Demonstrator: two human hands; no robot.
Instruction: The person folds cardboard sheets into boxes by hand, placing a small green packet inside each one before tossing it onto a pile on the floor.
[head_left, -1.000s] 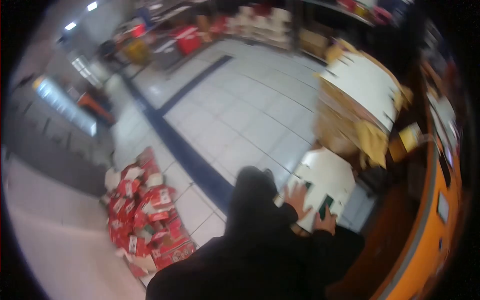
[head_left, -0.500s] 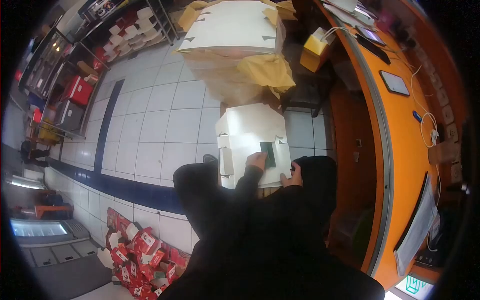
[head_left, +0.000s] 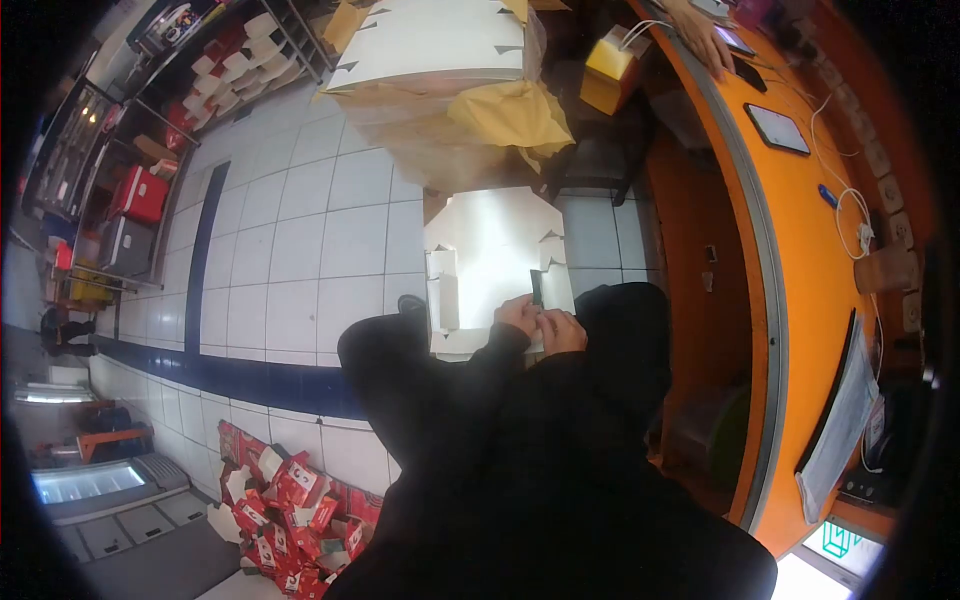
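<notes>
A partly folded white cardboard box (head_left: 490, 245) lies across my lap, its far panel spread flat and its left side flap raised. Along its right side, a dark green face shows on a narrow flap (head_left: 537, 288) that stands up. My left hand (head_left: 517, 314) is closed on the cardboard at the near right corner. Right beside it, touching or almost touching, my right hand (head_left: 562, 332) grips the same corner with bent fingers. The fingertips and the cardboard edge between them are partly hidden.
Ahead stands a stack of white cardboard sheets (head_left: 430, 40) in brown wrapping. An orange counter (head_left: 800, 260) on the right holds a phone (head_left: 778, 130), and another person's hand (head_left: 700, 40) rests there. Folded red boxes (head_left: 290, 520) are heaped at lower left.
My right hand has moved left to meet my left hand at the corner. The green flap, earlier lying inward, now stands more upright. Another person's hand has appeared over the counter.
</notes>
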